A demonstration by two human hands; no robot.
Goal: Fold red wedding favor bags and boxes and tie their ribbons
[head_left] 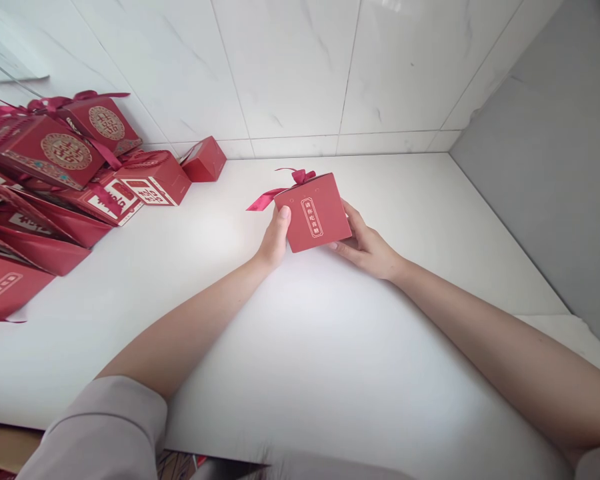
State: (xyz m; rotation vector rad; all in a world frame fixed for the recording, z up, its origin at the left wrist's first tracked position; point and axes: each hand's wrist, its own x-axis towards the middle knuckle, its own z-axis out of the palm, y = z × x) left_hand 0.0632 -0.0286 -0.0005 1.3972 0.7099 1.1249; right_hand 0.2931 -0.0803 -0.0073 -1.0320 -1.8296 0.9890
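Note:
A small red gift box [314, 212] with a white label of characters and a dark red ribbon bow on top is held between both hands over the white table [300, 347]. My left hand [275, 237] grips its left side, thumb on the near face. My right hand [363, 241] cups its right side and underside, fingers wrapped round it.
A heap of red gift boxes [55, 180] with ribbons lies at the left of the table. One small red box [204, 159] stands apart near the tiled wall. A grey wall [555, 167] bounds the table on the right.

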